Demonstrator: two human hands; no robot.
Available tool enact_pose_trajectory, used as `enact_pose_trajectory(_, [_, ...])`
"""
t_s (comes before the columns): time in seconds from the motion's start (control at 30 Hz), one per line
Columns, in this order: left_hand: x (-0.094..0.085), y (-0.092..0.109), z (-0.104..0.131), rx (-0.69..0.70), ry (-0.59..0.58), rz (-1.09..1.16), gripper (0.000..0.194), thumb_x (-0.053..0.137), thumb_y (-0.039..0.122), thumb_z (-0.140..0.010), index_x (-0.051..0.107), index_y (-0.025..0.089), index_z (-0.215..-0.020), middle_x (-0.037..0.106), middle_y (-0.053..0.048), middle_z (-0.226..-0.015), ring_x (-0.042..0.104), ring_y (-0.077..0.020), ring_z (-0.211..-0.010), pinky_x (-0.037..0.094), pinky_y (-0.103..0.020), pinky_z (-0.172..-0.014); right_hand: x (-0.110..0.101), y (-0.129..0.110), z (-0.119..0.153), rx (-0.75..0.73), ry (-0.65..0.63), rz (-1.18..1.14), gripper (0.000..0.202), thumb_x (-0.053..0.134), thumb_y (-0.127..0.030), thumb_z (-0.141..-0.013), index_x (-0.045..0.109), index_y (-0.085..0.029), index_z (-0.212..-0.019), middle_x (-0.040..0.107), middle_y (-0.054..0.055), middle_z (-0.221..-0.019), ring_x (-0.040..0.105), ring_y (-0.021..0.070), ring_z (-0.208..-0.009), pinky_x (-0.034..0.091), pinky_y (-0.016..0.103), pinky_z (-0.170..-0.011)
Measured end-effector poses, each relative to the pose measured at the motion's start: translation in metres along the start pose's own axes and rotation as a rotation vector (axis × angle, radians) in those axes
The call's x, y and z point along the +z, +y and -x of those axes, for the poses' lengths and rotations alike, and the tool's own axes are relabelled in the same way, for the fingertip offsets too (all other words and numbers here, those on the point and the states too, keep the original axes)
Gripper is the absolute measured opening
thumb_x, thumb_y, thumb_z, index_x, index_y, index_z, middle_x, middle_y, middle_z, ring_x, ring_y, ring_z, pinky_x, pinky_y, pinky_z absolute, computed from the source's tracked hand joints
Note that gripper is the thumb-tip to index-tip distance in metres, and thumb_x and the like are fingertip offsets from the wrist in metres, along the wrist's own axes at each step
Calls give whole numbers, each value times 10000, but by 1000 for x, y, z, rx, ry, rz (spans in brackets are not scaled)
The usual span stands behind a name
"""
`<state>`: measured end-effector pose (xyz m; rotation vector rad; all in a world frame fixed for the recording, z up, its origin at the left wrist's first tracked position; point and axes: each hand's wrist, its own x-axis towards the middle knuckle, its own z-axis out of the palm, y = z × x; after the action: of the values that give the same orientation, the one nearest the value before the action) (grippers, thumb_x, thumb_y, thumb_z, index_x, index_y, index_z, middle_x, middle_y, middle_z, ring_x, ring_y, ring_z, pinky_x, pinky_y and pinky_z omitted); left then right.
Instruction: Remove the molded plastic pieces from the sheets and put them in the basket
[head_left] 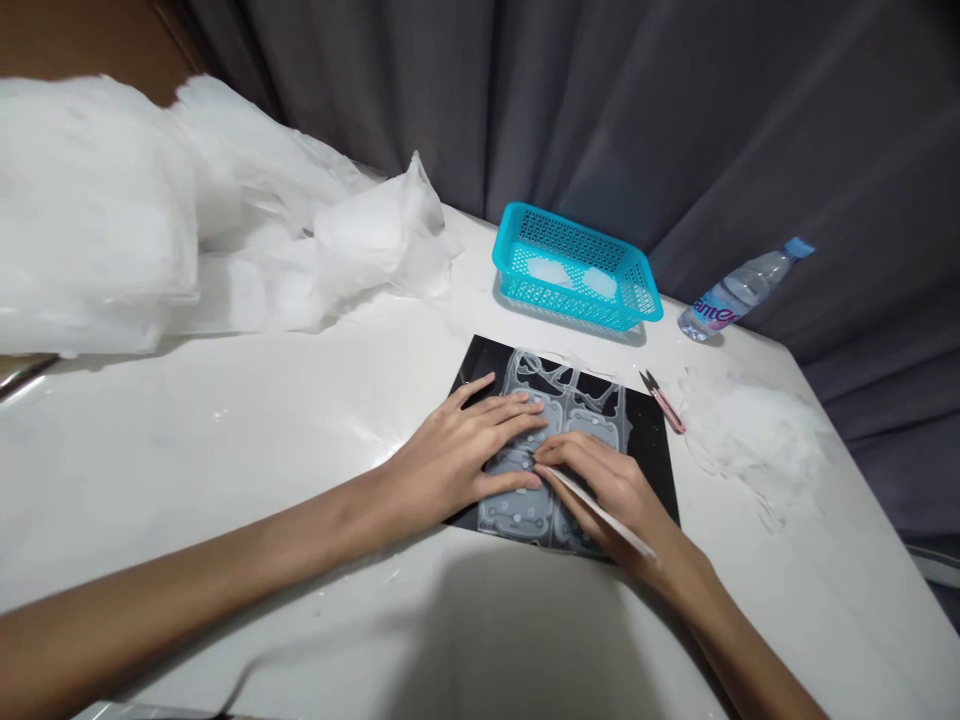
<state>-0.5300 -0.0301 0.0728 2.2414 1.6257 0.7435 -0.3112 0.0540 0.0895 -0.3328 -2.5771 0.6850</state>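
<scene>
My left hand [480,445] lies flat with its fingers spread on a translucent moulded sheet [517,505]. The sheet has rounded panels, and its upper part shows curled, cut-out openings. It rests on a black mat [652,450]. Close beside the left thumb, my right hand [600,480] is closed around a slim, pale pen-shaped tool [600,508]. The tool's tip is near the middle of the sheet, partly hidden by the fingers, so I cannot make out its kind.
Behind the mat stands a turquoise basket [577,305] with white pieces inside. To the right are thread snips [664,402], a water bottle [742,295] and a heap of white scraps [765,440]. Large white plastic bags [247,230] fill the back left of the white table [225,440].
</scene>
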Motion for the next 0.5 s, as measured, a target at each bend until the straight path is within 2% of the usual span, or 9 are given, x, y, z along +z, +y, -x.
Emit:
enact_pose_trajectory(0.13, [-6, 8, 1, -13, 21, 43, 591, 666, 518, -974, 518, 220, -1463, 558, -125, -1530, 475, -289, -1459, 384, -458, -1205, 6, 0, -1, -77, 21, 174, 118, 542, -91, -1027, 613, -183, -1050, 729, 88, -986, 723, 204, -933, 588, 309, -852])
enact_pose_trajectory(0.27, [-11, 16, 6, -247, 176, 95, 608, 721, 509, -930, 472, 215, -1400, 543, -149, -1392, 555, -330, -1292, 533, -491, -1027, 6, -1, -2, -58, 35, 206, 115, 546, -115, -1036, 612, -182, -1101, 725, 106, -1048, 724, 212, -978, 588, 309, -871])
enact_pose_trajectory(0.33, [-10, 15, 7, -362, 213, 228, 582, 724, 494, -920, 442, 224, -1352, 568, -125, -1289, 637, -292, -1112, 590, -444, -873, 5, -1, -3, -55, 55, 188, 117, 543, -120, -1040, 604, -185, -1115, 726, 105, -1047, 724, 212, -991, 587, 308, -884])
enact_pose_trajectory(0.4, [-8, 11, 5, -442, 198, 421, 596, 743, 484, -888, 406, 224, -1305, 621, -85, -1137, 677, -245, -922, 593, -391, -760, 4, -1, -3, -39, 77, 158, 117, 546, -123, -1039, 598, -190, -1121, 725, 101, -1042, 723, 211, -989, 586, 310, -891])
enact_pose_trajectory(0.5, [-6, 7, 1, -539, 131, 702, 675, 799, 489, -814, 362, 228, -1257, 671, -14, -909, 675, -208, -755, 562, -358, -711, 5, -1, -3, -6, 98, 100, 123, 554, -131, -1037, 599, -198, -1130, 720, 96, -1051, 716, 210, -998, 582, 325, -914])
